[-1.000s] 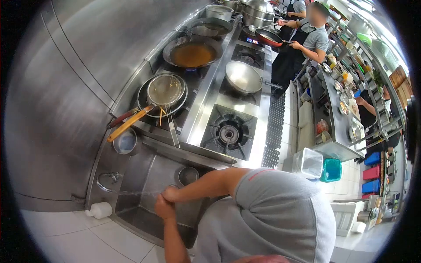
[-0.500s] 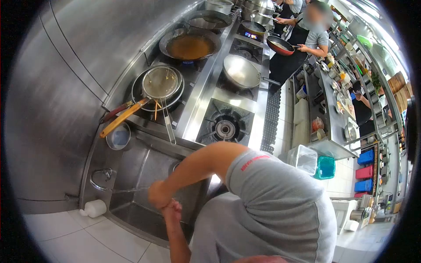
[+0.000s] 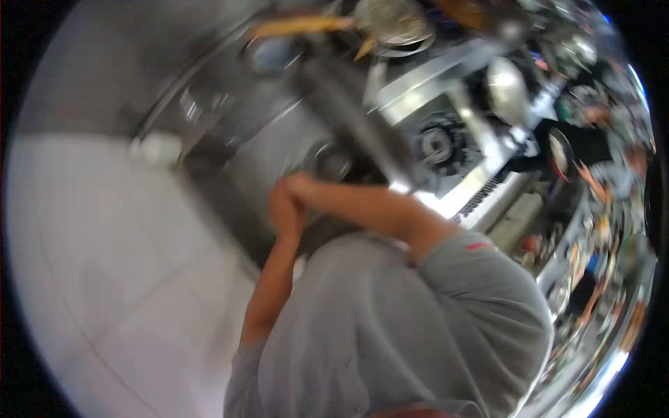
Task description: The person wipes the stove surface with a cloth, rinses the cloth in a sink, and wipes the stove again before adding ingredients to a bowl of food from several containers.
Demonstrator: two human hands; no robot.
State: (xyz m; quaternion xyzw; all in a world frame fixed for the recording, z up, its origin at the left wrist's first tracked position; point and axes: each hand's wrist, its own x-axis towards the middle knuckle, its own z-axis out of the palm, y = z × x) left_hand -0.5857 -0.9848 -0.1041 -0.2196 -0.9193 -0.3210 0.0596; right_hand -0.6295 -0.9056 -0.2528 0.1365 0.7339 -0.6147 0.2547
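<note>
My left hand [image 3: 284,203] and my right hand [image 3: 300,184] are pressed together over the steel sink [image 3: 268,143]. Their fingers look closed, but motion blur smears them. A faint greenish patch [image 3: 293,169] shows at the fingertips; whether it is something held I cannot make out. Beyond the hands, a round metal thing [image 3: 333,161] lies in the sink. The tap [image 3: 198,104] at the sink's far left edge is blurred.
A white container [image 3: 159,150] stands by the sink's left corner. Beyond the sink are a gas burner [image 3: 437,144], a strainer [image 3: 394,21] with a wooden handle [image 3: 303,26] near it, and a metal pan [image 3: 507,90]. A co-worker holds a red-rimmed pan [image 3: 559,153] at right.
The head view has swung down and turned, so the stove has shifted up and right and more floor shows. My hands remain together over the sink; running water no longer shows clearly.
</note>
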